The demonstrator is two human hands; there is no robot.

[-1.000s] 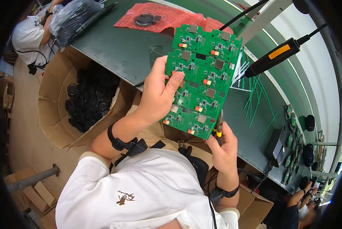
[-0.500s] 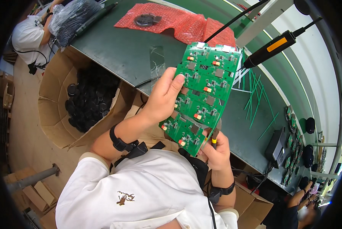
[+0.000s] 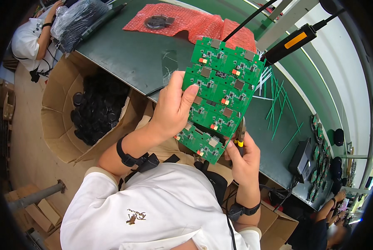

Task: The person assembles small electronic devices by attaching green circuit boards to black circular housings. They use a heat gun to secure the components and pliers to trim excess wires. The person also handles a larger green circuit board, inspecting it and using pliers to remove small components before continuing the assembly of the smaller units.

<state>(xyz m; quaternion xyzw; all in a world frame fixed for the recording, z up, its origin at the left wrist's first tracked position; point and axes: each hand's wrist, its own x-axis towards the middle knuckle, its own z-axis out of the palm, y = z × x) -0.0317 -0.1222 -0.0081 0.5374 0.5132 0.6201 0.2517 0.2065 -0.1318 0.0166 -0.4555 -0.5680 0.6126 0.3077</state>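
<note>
The person holds a green circuit board panel (image 3: 219, 96) up in front of the chest, above the near edge of the dark green workbench (image 3: 124, 58). The left hand (image 3: 172, 110) is clamped on the panel's left edge, thumb pressed flat on the face and fingers wrapped behind. The panel is tilted, its top leaning to the right, and it is made of several small boards joined together, each with grey chips and small orange parts. The right hand (image 3: 242, 156) is closed around a small pair of cutters (image 3: 239, 134) with yellow-and-black handles, whose tip sits right at the panel's lower right edge; whether the blades touch the board I cannot tell. On the bench behind lies a red sheet of bubble wrap (image 3: 194, 23), and a black-and-orange tool (image 3: 290, 41) hangs by its cable just beside the panel's top corner. To the person's left stands an open cardboard box (image 3: 57, 116) full of round black parts. Thin green strips (image 3: 282, 108) lie scattered on the bench to the right
</note>
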